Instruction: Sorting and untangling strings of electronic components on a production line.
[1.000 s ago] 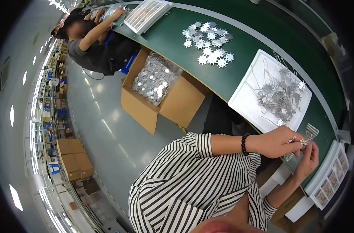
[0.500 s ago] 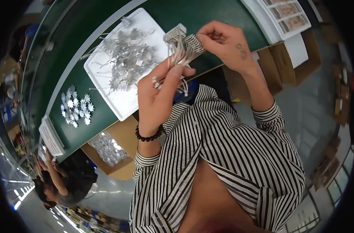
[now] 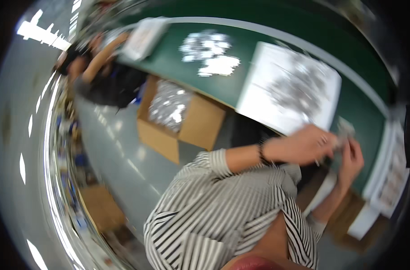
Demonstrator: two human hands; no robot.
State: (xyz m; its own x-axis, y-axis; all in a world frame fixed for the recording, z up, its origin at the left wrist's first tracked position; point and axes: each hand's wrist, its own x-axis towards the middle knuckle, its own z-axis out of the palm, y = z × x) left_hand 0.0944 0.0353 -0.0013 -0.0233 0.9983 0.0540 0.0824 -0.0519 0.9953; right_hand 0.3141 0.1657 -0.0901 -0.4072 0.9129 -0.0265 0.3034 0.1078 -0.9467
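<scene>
1. The frame was smeared with motion blur, so I could read only coarse shapes.
2. My left hand (image 3: 306, 146) sat right of centre, its wrist with a dark bracelet (image 3: 260, 152) pointing left; the fingers were curled inward and met a small pale bundle of silvery pieces (image 3: 343, 131).
3. My right hand (image 3: 352, 161) was just beside it, lower right, fingers bent up against the same bundle. Whether either hand truly pinched it, I could not tell through the blur.
4. The bundle lay between both hands, near the right side of the frame, over the near edge of the green table (image 3: 254, 42).
5. Just above and left of the hands the white tray (image 3: 263, 96) held a grey tangle of metal pieces; its lower edge ran close to my left knuckles.
6. Farther along the table, upper centre, a cluster of white star-shaped pieces (image 3: 209, 54) lay well apart from the tray.
7. Below the table edge, left of centre, an open cardboard box (image 3: 200, 128) of shiny pieces stood on the grey floor (image 3: 115, 148), with floor showing around it.
8. A flat white holder (image 3: 394, 175) hugged the right rim, near my right hand.
9. Another person (image 3: 101, 72) leaned over the table at upper left, well apart from me.
</scene>
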